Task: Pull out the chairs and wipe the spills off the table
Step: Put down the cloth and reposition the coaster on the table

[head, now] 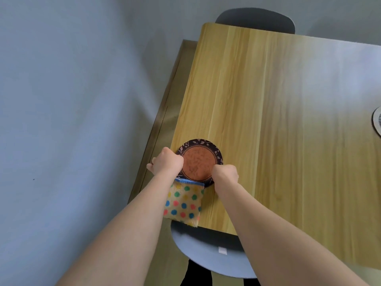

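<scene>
A round dark plate (200, 159) with a reddish-brown centre sits near the left edge of the wooden table (268, 120). My left hand (167, 162) grips the plate's left rim and my right hand (225, 174) grips its lower right rim. A folded beige cloth with coloured polka dots (183, 205) lies on the table just in front of the plate, between my forearms, partly over the table's near edge. A grey chair (208, 254) stands tucked at the near side below me. Another grey chair (255, 20) is at the far side.
The rim of another plate (377, 122) shows at the right frame edge. A pale wall runs close along the left of the table, with a strip of floor (162, 120) between them.
</scene>
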A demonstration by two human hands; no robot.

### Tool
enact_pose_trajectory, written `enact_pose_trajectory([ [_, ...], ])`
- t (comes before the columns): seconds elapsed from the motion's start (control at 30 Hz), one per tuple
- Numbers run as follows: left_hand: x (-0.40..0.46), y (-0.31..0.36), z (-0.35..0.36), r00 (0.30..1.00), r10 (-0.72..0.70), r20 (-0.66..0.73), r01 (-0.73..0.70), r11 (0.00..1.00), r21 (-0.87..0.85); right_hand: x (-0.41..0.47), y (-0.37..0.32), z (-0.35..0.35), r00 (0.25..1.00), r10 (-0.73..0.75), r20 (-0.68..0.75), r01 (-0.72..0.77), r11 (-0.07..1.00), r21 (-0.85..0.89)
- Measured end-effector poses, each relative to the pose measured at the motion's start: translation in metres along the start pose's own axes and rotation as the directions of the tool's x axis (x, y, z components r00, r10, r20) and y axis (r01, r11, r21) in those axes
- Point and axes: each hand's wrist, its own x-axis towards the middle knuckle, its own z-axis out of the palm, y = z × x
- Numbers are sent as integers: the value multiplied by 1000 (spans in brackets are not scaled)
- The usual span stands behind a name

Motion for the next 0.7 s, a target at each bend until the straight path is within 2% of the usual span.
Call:
enact_pose_trajectory([
  [0.1,0,12,-3,999,41,4,-41,999,-26,5,-5,-3,1000,10,-17,-10,1000,-24],
  [0.2,-4,25,-13,990,139,-16,-140,980,-140,2,-13,-16,995,-75,70,72,996,55],
  [0.27,-13,37,-19,983,186,7,-179,956,-234,-1,-17,-35,986,-150,69,143,985,99],
  [0.5,-59,131,-12,969,245,-20,-235,898,-372,23,-45,-158,976,-218,18,207,947,247],
  [0.7,-96,246,44,967,256,-14,-228,833,-505,85,-60,-275,970,-241,-19,234,918,321],
])
